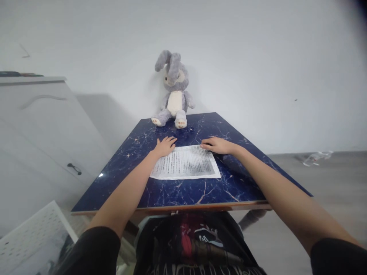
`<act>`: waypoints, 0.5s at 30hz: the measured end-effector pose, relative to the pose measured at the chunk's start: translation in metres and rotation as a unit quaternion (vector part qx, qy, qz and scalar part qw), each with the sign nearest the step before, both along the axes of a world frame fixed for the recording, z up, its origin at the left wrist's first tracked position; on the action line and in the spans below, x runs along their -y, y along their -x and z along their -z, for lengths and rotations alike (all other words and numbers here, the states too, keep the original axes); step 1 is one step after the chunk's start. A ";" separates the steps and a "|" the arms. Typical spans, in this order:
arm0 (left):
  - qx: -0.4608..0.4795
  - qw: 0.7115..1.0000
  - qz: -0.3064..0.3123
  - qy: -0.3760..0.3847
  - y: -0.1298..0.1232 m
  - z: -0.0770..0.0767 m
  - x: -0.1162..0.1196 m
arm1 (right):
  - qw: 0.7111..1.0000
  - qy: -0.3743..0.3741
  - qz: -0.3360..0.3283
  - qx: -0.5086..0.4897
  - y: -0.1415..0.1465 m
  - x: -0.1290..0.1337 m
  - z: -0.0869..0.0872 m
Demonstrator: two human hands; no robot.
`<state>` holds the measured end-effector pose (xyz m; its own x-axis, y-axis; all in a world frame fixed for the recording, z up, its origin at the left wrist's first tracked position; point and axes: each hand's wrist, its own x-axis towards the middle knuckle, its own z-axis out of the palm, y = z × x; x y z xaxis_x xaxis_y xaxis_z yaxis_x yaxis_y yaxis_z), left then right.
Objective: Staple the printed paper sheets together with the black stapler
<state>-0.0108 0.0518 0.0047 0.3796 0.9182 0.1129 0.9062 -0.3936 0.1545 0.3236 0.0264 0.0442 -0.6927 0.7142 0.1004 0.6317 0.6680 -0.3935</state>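
Observation:
A printed sheet of paper (185, 164) lies flat on the blue marble-patterned table (177, 193). My left hand (166, 146) rests at the sheet's upper left corner, palm down with its fingers spread. At the upper right corner is my right hand (217, 145), its fingers curled and closed over the paper's edge. Something small and dark shows beneath those fingers, mostly hidden, and I cannot make out what it is.
A grey plush rabbit (174, 91) sits at the table's far end against the wall. To the left stand a white cabinet (43, 126) and a white perforated basket (37, 229). A clear plastic item (317, 157) lies on the floor at right.

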 end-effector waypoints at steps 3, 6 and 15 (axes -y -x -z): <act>0.003 0.998 -0.030 -0.054 0.006 -0.005 0.005 | 1.000 -0.001 -0.002 0.003 -0.001 -0.002 0.002; -0.019 0.994 -0.090 -0.064 0.017 -0.012 0.008 | 1.000 -0.005 -0.004 0.004 -0.002 -0.002 0.004; -0.073 0.961 -0.255 -0.074 0.033 -0.024 0.010 | 1.000 -0.005 0.001 0.015 0.000 0.002 -0.001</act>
